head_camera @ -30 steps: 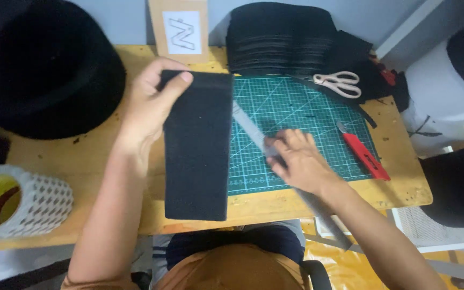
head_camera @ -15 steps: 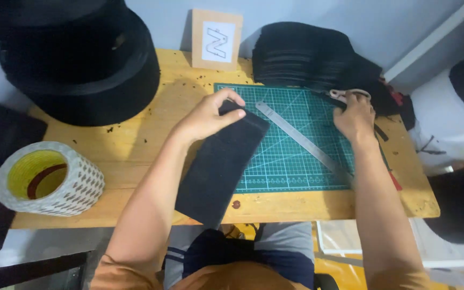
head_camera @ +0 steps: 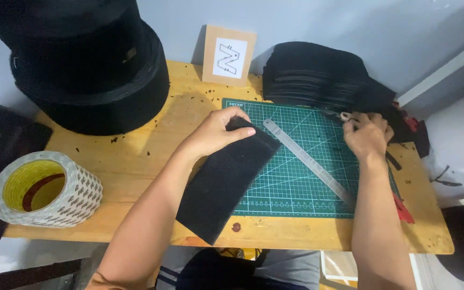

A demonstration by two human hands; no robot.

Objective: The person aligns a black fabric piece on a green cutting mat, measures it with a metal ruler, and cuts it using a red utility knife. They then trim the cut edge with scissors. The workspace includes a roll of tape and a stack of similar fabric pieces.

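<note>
one black felt strip [head_camera: 226, 182], one steel ruler [head_camera: 307, 161], one cutting mat [head_camera: 296, 188], one tape roll [head_camera: 46, 188], two hands

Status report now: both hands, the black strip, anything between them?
Left hand gripping top end of black felt strip. Right hand on scissors at mat's far right edge. Steel ruler lies diagonally on cutting mat, between the hands.

light: even, bright | shadows: soft | focus: sharp | edges: slightly bowed
</note>
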